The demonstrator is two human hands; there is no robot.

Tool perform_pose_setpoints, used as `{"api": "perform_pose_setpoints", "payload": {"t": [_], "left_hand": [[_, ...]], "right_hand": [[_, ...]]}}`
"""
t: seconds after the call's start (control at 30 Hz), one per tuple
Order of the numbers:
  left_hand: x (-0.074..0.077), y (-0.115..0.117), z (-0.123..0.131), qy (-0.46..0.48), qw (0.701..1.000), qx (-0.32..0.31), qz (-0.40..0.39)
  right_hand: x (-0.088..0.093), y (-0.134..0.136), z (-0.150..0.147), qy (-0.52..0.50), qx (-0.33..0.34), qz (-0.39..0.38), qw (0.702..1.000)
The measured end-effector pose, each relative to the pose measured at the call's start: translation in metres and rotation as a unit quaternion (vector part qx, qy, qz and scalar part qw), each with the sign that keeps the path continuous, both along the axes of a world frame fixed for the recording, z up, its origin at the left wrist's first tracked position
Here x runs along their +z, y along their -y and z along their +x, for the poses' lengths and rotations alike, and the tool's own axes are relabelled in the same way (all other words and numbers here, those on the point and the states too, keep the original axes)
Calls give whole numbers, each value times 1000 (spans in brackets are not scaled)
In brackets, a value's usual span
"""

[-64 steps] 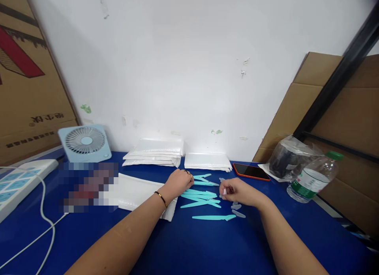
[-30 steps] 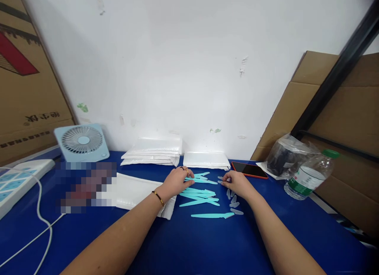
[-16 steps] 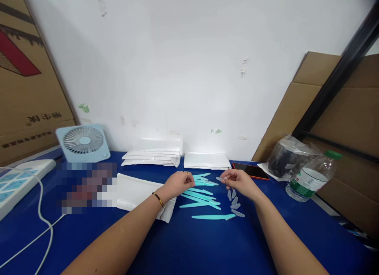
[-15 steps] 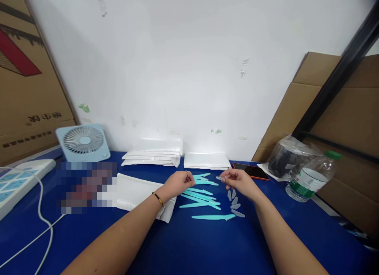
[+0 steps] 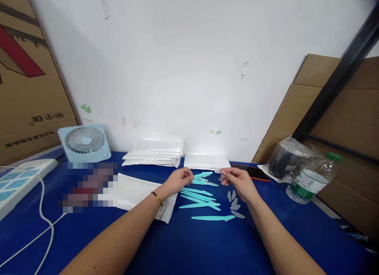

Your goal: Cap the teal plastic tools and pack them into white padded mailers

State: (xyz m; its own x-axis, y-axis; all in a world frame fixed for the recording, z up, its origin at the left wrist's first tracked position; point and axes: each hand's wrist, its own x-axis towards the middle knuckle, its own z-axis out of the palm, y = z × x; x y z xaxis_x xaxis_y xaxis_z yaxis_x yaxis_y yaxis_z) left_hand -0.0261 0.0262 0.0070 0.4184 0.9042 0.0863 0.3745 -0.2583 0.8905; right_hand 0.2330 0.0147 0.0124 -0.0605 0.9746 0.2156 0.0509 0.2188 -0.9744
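Several thin turquoise plastic blades (image 5: 199, 198) lie in a loose pile on the blue table (image 5: 189, 243). A single one (image 5: 212, 218) lies nearer me. Several small clear caps (image 5: 235, 205) sit in a row to the right of the pile. My left hand (image 5: 178, 179), with a ring and a bracelet, is raised just above the pile and pinches the end of one turquoise blade (image 5: 202, 175). My right hand (image 5: 237, 180) hovers opposite it, fingers pinched on a small clear cap. The two hands are close together, a short gap apart.
White padded envelopes lie flat (image 5: 139, 193) under my left forearm and in stacks (image 5: 154, 152) by the wall. A small blue fan (image 5: 84, 144) and a power strip (image 5: 20, 180) stand left. A phone (image 5: 251, 171), a bagged dark object (image 5: 288, 158) and a water bottle (image 5: 314, 178) stand right.
Both hands have lifted off the table. The left one picked up a turquoise blade, the right one took a clear cap from by the row, and they came closer together.
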Motion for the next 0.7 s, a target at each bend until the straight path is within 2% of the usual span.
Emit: {"api": "perform_pose_setpoints", "payload": {"t": [0.23,0.53,0.7], "left_hand": [[2,1,1,-6,1000,-11,-8],[0,1,1,-6,1000,-29,-4],[-3,0,6,-23,999,-45,3]], "right_hand": [[-1,1,-2,11,-2,11,1000],[0,6,-9,48,43,26,998],[-1,7,-18,74,83,4,994]]}}
